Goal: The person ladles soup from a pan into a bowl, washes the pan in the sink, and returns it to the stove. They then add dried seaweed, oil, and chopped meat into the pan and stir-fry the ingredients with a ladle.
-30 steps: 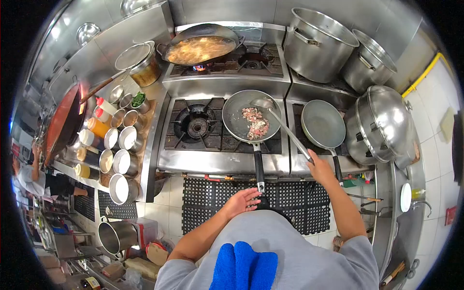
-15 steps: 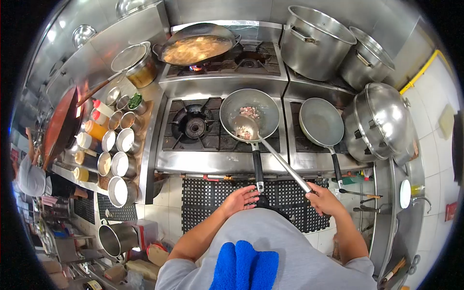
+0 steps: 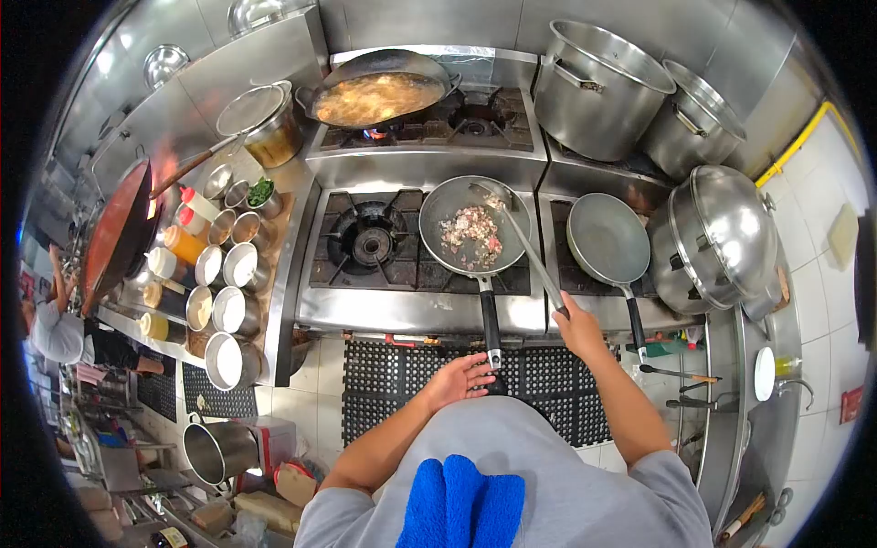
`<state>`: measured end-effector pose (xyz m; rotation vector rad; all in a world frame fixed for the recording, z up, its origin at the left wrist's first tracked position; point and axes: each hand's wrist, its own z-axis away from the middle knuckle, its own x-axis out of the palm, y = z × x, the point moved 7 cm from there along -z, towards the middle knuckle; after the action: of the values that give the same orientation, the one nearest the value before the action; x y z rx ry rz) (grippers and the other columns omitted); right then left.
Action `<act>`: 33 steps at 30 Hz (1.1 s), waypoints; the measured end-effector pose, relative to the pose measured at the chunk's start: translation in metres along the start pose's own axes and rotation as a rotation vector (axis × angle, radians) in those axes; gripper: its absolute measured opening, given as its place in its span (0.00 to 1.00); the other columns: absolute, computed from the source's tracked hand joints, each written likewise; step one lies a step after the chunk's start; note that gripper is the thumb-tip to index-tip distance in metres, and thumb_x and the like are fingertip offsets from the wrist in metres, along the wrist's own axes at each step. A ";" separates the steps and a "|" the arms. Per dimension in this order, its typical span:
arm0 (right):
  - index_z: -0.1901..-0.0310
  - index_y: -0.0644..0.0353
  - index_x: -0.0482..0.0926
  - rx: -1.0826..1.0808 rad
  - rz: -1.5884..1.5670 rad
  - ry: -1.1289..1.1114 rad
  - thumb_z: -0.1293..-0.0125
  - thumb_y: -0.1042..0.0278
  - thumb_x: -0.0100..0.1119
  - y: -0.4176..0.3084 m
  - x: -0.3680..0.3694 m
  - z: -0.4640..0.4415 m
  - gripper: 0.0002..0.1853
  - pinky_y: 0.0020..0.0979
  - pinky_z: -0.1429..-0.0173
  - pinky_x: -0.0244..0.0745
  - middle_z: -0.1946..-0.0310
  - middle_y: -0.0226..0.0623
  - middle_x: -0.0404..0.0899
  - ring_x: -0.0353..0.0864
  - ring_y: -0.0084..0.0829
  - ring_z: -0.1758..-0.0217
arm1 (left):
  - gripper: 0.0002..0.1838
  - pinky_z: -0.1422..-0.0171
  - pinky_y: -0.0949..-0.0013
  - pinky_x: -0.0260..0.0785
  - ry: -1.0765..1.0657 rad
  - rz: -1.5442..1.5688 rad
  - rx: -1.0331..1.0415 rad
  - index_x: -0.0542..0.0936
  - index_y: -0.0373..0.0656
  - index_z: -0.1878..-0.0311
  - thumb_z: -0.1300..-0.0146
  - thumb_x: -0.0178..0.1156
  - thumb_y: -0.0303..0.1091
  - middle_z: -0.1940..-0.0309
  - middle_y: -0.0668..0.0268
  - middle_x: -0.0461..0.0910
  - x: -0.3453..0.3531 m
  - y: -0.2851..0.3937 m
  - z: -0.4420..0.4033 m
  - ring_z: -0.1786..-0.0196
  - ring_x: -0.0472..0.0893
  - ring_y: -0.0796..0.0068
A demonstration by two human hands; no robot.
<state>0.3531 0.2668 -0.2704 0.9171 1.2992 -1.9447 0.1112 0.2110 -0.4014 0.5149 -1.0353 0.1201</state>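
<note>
My right hand (image 3: 578,324) is closed around the handle of a long metal ladle (image 3: 534,251). The ladle's bowl lies at the far right inside of a grey frying pan (image 3: 437,228), partly hidden against the wall. Chopped pinkish and white food (image 3: 471,236) is spread over the middle of that pan, which sits on a front burner. Beside the end of the pan's black handle, my left hand (image 3: 459,378) rests palm up with its fingers apart, holding nothing; whether a fingertip touches the handle I cannot tell.
A second frying pan (image 3: 609,239) sits to the right, near a large domed steamer pot (image 3: 717,239). Behind, a wok (image 3: 379,91) of bubbling oil stands over a flame, beside tall stockpots (image 3: 601,91). Metal containers (image 3: 234,312) and squeeze bottles (image 3: 180,245) line the left counter.
My right hand has moved forward and left, pushing the ladle's bowl from the pan's near side to its far right. The food is now more spread out. My left hand has hardly moved.
</note>
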 end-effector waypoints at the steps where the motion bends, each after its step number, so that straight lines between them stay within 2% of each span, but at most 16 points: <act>1: 0.33 0.52 0.63 0.002 -0.009 0.014 0.35 0.56 0.53 0.006 0.012 -0.011 0.29 0.45 0.45 0.70 0.52 0.61 0.76 0.76 0.58 0.50 | 0.28 0.40 0.60 0.68 0.002 0.001 0.001 0.63 0.49 0.32 0.31 0.46 0.52 0.39 0.65 0.72 -0.001 -0.001 0.000 0.40 0.74 0.68; 2: 0.33 0.51 0.64 -0.148 0.054 0.143 0.35 0.58 0.54 0.018 0.028 -0.017 0.28 0.41 0.54 0.74 0.62 0.55 0.81 0.82 0.50 0.59 | 0.29 0.40 0.60 0.68 -0.005 -0.004 0.000 0.63 0.49 0.31 0.31 0.46 0.52 0.39 0.66 0.72 -0.002 -0.001 -0.001 0.41 0.74 0.68; 3: 0.33 0.51 0.64 -0.154 0.054 0.141 0.35 0.58 0.54 0.014 0.025 -0.010 0.28 0.41 0.54 0.74 0.62 0.55 0.81 0.82 0.50 0.59 | 0.29 0.40 0.60 0.68 -0.011 -0.006 0.002 0.63 0.49 0.31 0.31 0.46 0.52 0.39 0.66 0.71 -0.001 -0.001 -0.001 0.41 0.74 0.69; 6: 0.33 0.54 0.65 0.049 -0.212 -0.231 0.36 0.56 0.57 0.008 0.012 0.024 0.30 0.38 0.52 0.73 0.64 0.50 0.82 0.82 0.43 0.62 | 0.29 0.37 0.58 0.66 -0.015 0.026 0.016 0.64 0.48 0.32 0.33 0.49 0.50 0.37 0.65 0.71 0.004 0.002 0.005 0.41 0.74 0.67; 7: 0.33 0.54 0.65 0.045 -0.210 -0.237 0.36 0.56 0.57 0.007 0.003 0.035 0.30 0.38 0.52 0.73 0.64 0.50 0.82 0.82 0.43 0.62 | 0.29 0.37 0.58 0.66 -0.011 0.030 0.021 0.64 0.48 0.32 0.33 0.49 0.50 0.37 0.65 0.71 0.003 0.003 0.005 0.41 0.74 0.67; 9: 0.33 0.52 0.65 -0.071 -0.092 -0.181 0.36 0.57 0.57 0.004 -0.014 0.058 0.30 0.35 0.63 0.74 0.71 0.43 0.80 0.79 0.33 0.73 | 0.29 0.37 0.57 0.66 -0.005 0.044 0.014 0.64 0.48 0.32 0.33 0.49 0.50 0.37 0.66 0.70 0.001 0.001 0.008 0.41 0.74 0.67; 10: 0.33 0.52 0.65 -0.068 -0.094 -0.185 0.36 0.57 0.57 -0.001 -0.026 0.066 0.30 0.35 0.63 0.74 0.71 0.43 0.80 0.79 0.33 0.73 | 0.29 0.39 0.59 0.67 -0.006 0.023 0.014 0.62 0.49 0.31 0.31 0.46 0.51 0.38 0.68 0.70 0.002 0.001 0.009 0.41 0.74 0.68; 12: 0.33 0.50 0.65 0.154 -0.249 -0.366 0.35 0.58 0.56 0.000 -0.034 0.080 0.28 0.32 0.74 0.70 0.76 0.37 0.76 0.74 0.25 0.81 | 0.29 0.39 0.59 0.67 0.004 0.020 0.004 0.62 0.49 0.31 0.31 0.46 0.51 0.37 0.68 0.70 0.002 0.000 0.008 0.40 0.74 0.68; 15: 0.33 0.49 0.66 0.208 -0.423 -0.457 0.34 0.59 0.56 0.006 -0.015 0.081 0.27 0.29 0.80 0.65 0.79 0.33 0.74 0.71 0.23 0.85 | 0.29 0.39 0.58 0.67 -0.009 0.020 -0.002 0.63 0.49 0.31 0.32 0.47 0.50 0.37 0.68 0.70 0.002 -0.001 0.005 0.40 0.74 0.67; 17: 0.33 0.49 0.66 0.192 -0.342 -0.373 0.34 0.60 0.56 0.028 0.009 0.062 0.27 0.28 0.81 0.65 0.82 0.30 0.71 0.69 0.22 0.86 | 0.29 0.39 0.58 0.67 -0.021 0.033 0.001 0.63 0.49 0.31 0.32 0.47 0.50 0.37 0.68 0.70 0.002 -0.004 0.006 0.40 0.74 0.67; 19: 0.33 0.48 0.65 -0.206 -0.125 -0.060 0.33 0.61 0.55 0.018 0.004 0.045 0.27 0.26 0.83 0.64 0.83 0.28 0.68 0.66 0.20 0.87 | 0.28 0.39 0.58 0.66 -0.006 0.043 0.004 0.64 0.49 0.32 0.32 0.48 0.50 0.36 0.68 0.69 0.002 -0.003 0.006 0.40 0.73 0.66; 20: 0.33 0.48 0.64 0.125 -0.403 -0.223 0.32 0.61 0.53 0.008 0.003 0.056 0.26 0.26 0.84 0.63 0.84 0.27 0.67 0.66 0.21 0.87 | 0.28 0.39 0.58 0.66 -0.005 0.040 0.005 0.64 0.49 0.32 0.32 0.48 0.50 0.36 0.68 0.69 0.001 -0.003 0.007 0.40 0.73 0.66; 24: 0.33 0.51 0.63 0.124 -0.550 -0.214 0.31 0.61 0.51 -0.005 0.007 0.048 0.26 0.26 0.85 0.63 0.84 0.27 0.68 0.66 0.21 0.88 | 0.28 0.38 0.57 0.67 0.002 0.066 0.019 0.65 0.47 0.33 0.32 0.48 0.50 0.37 0.67 0.70 0.000 -0.007 0.005 0.40 0.74 0.65; 26: 0.34 0.54 0.62 0.148 -0.789 -0.286 0.29 0.60 0.49 -0.015 0.018 0.035 0.24 0.26 0.86 0.63 0.84 0.27 0.67 0.65 0.20 0.90 | 0.28 0.38 0.57 0.67 0.018 0.077 0.020 0.66 0.47 0.33 0.32 0.48 0.50 0.38 0.67 0.71 0.000 -0.008 0.006 0.41 0.74 0.65; 31: 0.38 0.55 0.65 0.150 -0.909 -0.378 0.29 0.56 0.47 -0.025 0.039 0.014 0.22 0.24 0.87 0.63 0.84 0.26 0.66 0.64 0.19 0.90 | 0.27 0.38 0.58 0.66 0.029 0.050 0.014 0.66 0.48 0.34 0.31 0.47 0.50 0.37 0.67 0.70 0.001 -0.008 0.006 0.39 0.73 0.65; 33: 0.37 0.55 0.64 0.288 -0.896 -0.482 0.28 0.57 0.47 -0.008 0.046 0.013 0.22 0.24 0.87 0.62 0.84 0.26 0.66 0.64 0.19 0.90 | 0.26 0.38 0.58 0.66 0.011 0.047 0.026 0.66 0.48 0.34 0.31 0.47 0.50 0.37 0.67 0.70 0.002 -0.008 0.008 0.39 0.73 0.65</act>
<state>0.3176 0.2522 -0.3005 -0.1149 1.2446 -2.8426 0.1088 0.1999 -0.3995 0.5133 -1.0366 0.1788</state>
